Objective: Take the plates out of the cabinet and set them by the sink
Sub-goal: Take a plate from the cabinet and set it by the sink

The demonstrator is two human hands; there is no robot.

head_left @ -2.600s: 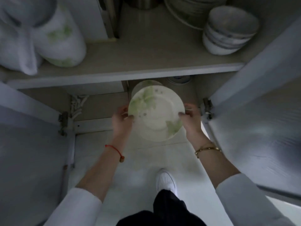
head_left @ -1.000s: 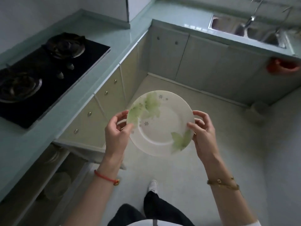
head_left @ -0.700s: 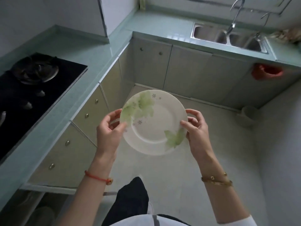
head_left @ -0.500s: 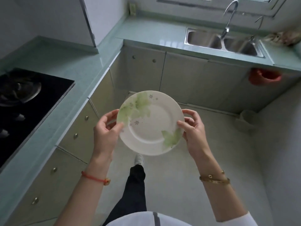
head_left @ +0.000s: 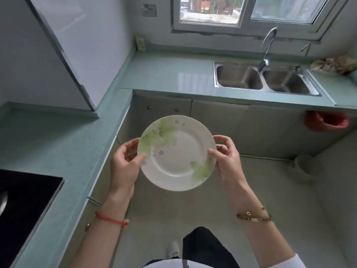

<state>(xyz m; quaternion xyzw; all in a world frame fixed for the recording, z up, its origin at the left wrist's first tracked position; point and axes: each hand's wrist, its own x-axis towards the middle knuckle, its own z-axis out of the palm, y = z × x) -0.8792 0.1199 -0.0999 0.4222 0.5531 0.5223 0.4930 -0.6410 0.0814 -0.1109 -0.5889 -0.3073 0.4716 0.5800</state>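
Over the floor, in front of the body, a white plate printed with green leaves is held face up and roughly level between both hands. It is touched by nothing but the hands.

Left hand: the left rim is pinched, with the thumb laid on the upper face and the fingers curled beneath. A red cord bracelet is seen on this wrist.

Right hand: the right rim is gripped likewise, thumb on top, index finger curled along the edge. The remaining fingers are beneath the plate and mostly hidden. A gold bracelet is worn on this wrist.

The sink, a steel double basin, is set into the pale green countertop ahead and to the right, under the window. A curved faucet stands behind the divider. The plate is well apart from the sink, in front of the cabinet doors below that counter.

A crumpled cloth lies on the counter to the right of the basins. A red bag-like object hangs below the counter edge at right. A black cooktop is recorded on the left counter run. A dark trouser leg and a white shoe are visible at the bottom.
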